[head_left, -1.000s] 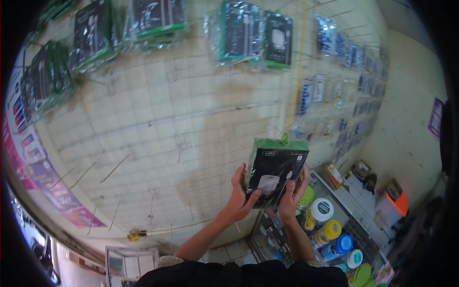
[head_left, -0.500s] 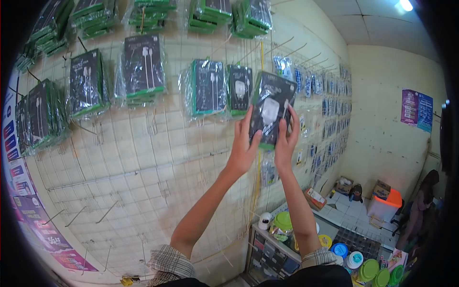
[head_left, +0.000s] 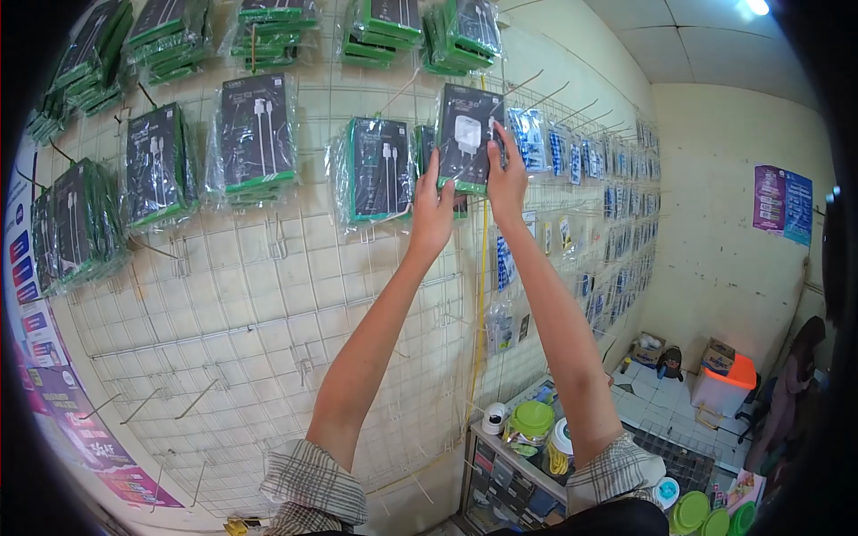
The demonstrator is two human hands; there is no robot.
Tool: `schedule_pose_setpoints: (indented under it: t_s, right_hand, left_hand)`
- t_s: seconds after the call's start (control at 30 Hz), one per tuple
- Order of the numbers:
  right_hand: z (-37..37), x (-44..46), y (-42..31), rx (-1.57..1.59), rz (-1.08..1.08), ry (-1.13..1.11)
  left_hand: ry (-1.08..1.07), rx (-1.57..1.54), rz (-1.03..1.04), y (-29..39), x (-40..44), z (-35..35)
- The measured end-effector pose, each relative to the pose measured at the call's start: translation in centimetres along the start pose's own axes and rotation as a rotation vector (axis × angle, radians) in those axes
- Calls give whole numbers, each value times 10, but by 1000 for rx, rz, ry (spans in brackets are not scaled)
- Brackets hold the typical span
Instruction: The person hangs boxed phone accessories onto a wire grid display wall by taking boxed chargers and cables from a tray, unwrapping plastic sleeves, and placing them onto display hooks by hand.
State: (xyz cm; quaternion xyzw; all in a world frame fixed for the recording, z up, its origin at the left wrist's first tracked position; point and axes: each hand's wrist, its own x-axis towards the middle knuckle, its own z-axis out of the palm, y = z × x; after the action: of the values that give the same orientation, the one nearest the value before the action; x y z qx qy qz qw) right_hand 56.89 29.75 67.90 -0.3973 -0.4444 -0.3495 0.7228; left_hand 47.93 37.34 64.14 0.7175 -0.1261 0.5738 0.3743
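Both my hands hold up a black and green charger box [head_left: 466,134] with a white plug charger pictured on it. My left hand [head_left: 433,213] grips its lower left edge, and my right hand [head_left: 507,179] grips its right edge. Behind it, partly covered, hangs another dark box [head_left: 425,143] of similar colours. Just left of that, a plastic-wrapped cable box [head_left: 380,170] hangs on the wire grid [head_left: 268,295]. A bare metal hook [head_left: 523,82] sticks out right of the held box.
More wrapped cable boxes [head_left: 257,129] hang in rows at the left and top. Blue-and-white packets [head_left: 529,138] line the grid further right. Below stands a glass display counter [head_left: 487,451] with green-lidded jars [head_left: 534,418]. A person [head_left: 786,384] is at the far right, near an orange-lidded bin [head_left: 726,384].
My hands have raised the charger box and brought it left, closer to the hanging boxes. It is now more upright and covers most of the similar box behind.
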Motion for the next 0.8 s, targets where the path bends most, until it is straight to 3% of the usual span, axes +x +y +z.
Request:
schedule_pose_setpoints:
  t_s: [0.2, 0.27, 0.4, 0.47, 0.8]
  right_hand:
    - [14, -4, 17, -107, -4, -50]
    - [19, -12, 18, -281, 54, -106]
    - [32, -29, 33, -405, -57, -154]
    - [39, -37, 43, -442, -82, -196]
    - [27, -93, 57, -434, -184, -409]
  left_hand:
    - [120, -30, 33, -30, -5, -1]
    - [151, -9, 62, -49, -9, -3]
    - [162, 94, -11, -47, -25, -4]
    - [196, 545, 140, -62, -30, -5]
    - [149, 448, 16, -75, -62, -4]
